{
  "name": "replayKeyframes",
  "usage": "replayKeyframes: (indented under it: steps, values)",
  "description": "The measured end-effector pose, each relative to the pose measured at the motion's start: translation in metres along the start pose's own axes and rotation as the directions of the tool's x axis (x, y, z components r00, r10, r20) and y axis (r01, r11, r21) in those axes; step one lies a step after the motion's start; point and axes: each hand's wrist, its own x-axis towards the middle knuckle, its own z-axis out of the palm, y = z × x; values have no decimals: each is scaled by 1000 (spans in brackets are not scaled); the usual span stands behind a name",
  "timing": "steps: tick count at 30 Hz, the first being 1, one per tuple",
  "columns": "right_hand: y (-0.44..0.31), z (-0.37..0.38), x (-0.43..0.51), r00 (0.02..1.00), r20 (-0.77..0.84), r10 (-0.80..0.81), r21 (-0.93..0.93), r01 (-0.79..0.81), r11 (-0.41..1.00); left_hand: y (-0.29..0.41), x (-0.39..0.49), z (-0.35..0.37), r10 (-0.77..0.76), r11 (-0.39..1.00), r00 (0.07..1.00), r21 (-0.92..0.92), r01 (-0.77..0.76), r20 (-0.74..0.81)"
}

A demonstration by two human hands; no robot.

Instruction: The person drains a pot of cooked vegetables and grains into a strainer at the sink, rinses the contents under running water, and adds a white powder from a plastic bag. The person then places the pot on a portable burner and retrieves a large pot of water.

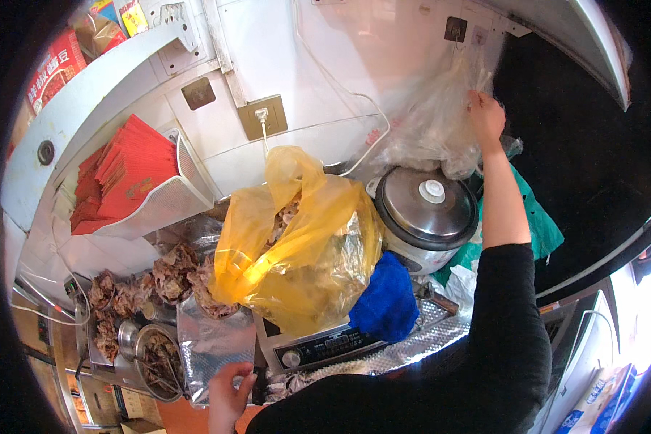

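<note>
My right hand [486, 116] reaches to the upper right and is closed on clear plastic bags [434, 125] that hang from a wall hook. My left hand [231, 391] is low in front of me, at the lower edge of a clear plastic bag [215, 336] lying flat; whether its fingers grip the bag is unclear. Between the hands stands a yellow plastic bag [314, 255] with food pieces inside, on an induction cooker [325, 347]. A blue cloth [388, 301] lies at its right. Behind the cloth is a rice cooker with a steel lid [420, 209], below the hanging bags.
Bowls of brownish food pieces [173, 271] crowd the left, beside a steel bowl [160, 361] with tongs. A white mesh basket [157, 209] holds red paper packets [135, 168]. A cord runs from a wall socket [262, 116]. A green bag [537, 217] lies right of the rice cooker.
</note>
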Motion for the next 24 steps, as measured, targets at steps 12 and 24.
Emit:
replayKeyframes:
  steps: [12, 24]
  values:
    - [-70, -119, -32, 932, 38, -360, 477, 300, 826, -5, -11, -8, 63, 998, 998, 26, -63, -7]
    - [-140, -258, -168, 885, 66, -461, 995, -23, 98, -28, -71, -52, 192, 981, 981, 4, -192, 24]
